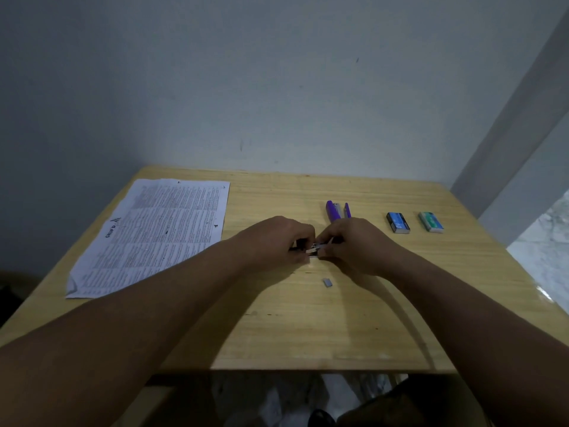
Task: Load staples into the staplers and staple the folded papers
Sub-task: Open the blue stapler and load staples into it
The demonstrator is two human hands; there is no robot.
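A wooden table [308, 328] fills the lower half of the view, pushed against a pale wall [246, 87]. The biggest thing on it is a spread of printed papers [154, 232], lying flat well to the left of the fingers, with its near corner curled up.

Both forearms reach in from the bottom edge and meet at the middle of the table. The left hand [277, 241] and the right hand [354, 245] are curled toward each other, fingertips nearly touching, and between them they pinch a small stapler [314, 249], of which only a bit of dark body and bright metal shows in the gap. The fingers of each hand are bent round it; how the stapler is opened cannot be told, since the knuckles cover most of it.

Just beyond the right hand's fingers lies a purple stapler [334, 211], swung open so its two arms point away toward the wall. Farther right of the fingers, well apart from them, sit two small staple boxes side by side: a blue box [398, 222] nearer, a green box [431, 221] beyond it.

Just below the fingers, on the near side, a small grey strip of staples [327, 282] lies loose on the wood
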